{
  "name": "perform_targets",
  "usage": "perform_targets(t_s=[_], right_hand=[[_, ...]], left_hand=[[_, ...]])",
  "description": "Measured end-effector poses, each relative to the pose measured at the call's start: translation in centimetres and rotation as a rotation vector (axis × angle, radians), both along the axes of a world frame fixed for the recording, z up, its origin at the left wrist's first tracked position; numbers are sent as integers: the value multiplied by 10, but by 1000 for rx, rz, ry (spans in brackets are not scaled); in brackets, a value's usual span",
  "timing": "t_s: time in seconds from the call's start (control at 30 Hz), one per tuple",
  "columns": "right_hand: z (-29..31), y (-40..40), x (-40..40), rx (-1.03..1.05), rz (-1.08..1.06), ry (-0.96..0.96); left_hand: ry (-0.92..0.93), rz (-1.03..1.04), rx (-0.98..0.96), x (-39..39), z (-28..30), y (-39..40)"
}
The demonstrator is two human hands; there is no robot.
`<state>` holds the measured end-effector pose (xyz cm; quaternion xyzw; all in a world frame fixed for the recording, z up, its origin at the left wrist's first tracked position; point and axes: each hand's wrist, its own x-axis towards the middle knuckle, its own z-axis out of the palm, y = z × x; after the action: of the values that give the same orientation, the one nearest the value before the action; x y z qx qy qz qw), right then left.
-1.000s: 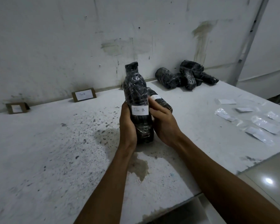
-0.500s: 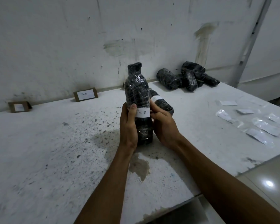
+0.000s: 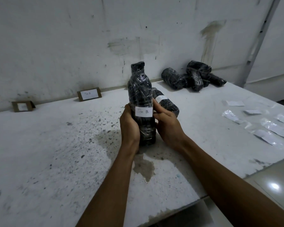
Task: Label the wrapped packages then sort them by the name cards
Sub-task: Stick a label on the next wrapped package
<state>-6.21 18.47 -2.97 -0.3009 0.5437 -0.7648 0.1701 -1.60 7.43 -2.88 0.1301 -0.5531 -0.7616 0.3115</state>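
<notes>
**Holding a labelled bottle-shaped package upright on the white table**

Gripping from both sides, the left hand (image 3: 129, 125) and the right hand (image 3: 168, 126) wrap their fingers round the lower half of an upright wrapped package (image 3: 141, 102), black under clear film and shaped like a bottle. Its base stands on the white table (image 3: 56, 161), near the middle, just beyond a brownish stain (image 3: 144, 167). A white label (image 3: 143, 111) reading "Tim B" sits on the side facing the camera, between the two thumbs.

Just behind it and to the right lies a second wrapped package (image 3: 166, 103) on its side, also bearing a white label.

To the right, several loose labels (image 3: 267, 126) and clear backing strips are spread across the table.

Farther back on the left, two brown name cards lean against the wall: the nearer-centre card (image 3: 89, 94) reads "Tim B"; the left card (image 3: 22, 106) is too blurred to read.

At the far right, a pile of wrapped packages (image 3: 193, 76) rests against the wall.
</notes>
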Motion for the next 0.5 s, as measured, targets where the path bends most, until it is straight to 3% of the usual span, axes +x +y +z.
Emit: perform_targets(t_s=[0.23,0.5], right_hand=[[-3,0,1,30,-23,31],[-2,3,11,144,-105,304]], left_hand=[[-28,-151,10,2,1,0],[18,-49,-278,11,4,3]])
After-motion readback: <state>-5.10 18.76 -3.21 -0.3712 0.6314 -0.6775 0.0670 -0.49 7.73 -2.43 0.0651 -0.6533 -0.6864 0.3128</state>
